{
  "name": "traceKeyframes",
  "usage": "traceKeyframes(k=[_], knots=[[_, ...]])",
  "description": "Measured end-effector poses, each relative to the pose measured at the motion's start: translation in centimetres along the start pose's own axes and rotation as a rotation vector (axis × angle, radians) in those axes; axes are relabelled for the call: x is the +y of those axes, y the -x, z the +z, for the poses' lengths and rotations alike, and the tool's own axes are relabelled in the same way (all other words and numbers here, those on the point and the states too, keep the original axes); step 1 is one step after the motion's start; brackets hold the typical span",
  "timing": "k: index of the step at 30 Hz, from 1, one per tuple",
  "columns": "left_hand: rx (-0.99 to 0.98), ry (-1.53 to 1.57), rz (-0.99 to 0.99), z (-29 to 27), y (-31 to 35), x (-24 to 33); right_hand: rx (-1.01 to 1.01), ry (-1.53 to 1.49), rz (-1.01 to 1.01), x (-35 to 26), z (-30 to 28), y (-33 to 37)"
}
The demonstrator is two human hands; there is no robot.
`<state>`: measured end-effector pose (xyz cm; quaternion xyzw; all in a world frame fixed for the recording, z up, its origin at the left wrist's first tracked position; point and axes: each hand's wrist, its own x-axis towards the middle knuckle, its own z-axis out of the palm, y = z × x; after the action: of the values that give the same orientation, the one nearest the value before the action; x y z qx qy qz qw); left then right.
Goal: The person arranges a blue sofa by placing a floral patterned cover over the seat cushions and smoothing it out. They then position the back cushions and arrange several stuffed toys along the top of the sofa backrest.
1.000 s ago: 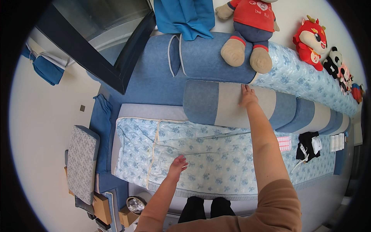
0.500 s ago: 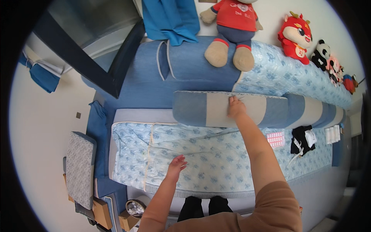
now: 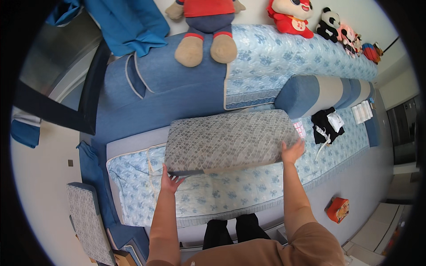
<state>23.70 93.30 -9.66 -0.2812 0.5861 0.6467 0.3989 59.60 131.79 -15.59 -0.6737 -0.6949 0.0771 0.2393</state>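
A long sofa cushion [image 3: 230,139] is tilted over the seat with its grey patterned back facing me. At its lower left corner, my left hand [image 3: 169,181] grips it, thumb up along the side and fingers under the edge. My right hand [image 3: 293,151] holds the cushion's right end, thumb against the patterned face and part of the fingers beyond the end. Beneath lies a pale blue floral quilted seat cover [image 3: 235,190]. Behind stands the blue sofa backrest [image 3: 159,97], half covered by a matching floral cover [image 3: 262,57].
Striped back cushions [image 3: 326,95] stand further right. Near them lie black clothing [image 3: 326,126], a pink-and-white sheet [image 3: 300,129] and a folded cloth [image 3: 362,111]. A large plush toy [image 3: 208,31] and several smaller ones top the backrest. Another cushion [image 3: 88,217] leans at left; an orange box [image 3: 338,210] sits on the floor.
The cushion has come away from the backrest and turned, showing its grey patterned back instead of the striped front. My left hand has moved onto it; my right hand is now at its right end.
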Motion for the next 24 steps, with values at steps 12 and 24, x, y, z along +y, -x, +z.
traceKeyframes(k=[12, 24], knots=[[0.389, -1.046, 0.535, -7.9, -17.2, -3.7, -0.528, -0.087, 0.433, 17.0, 9.3, 5.3], [0.419, -1.222, 0.458, -10.4, -15.9, -4.6, -0.734, -0.207, 0.578, 21.3, 7.4, 4.2]])
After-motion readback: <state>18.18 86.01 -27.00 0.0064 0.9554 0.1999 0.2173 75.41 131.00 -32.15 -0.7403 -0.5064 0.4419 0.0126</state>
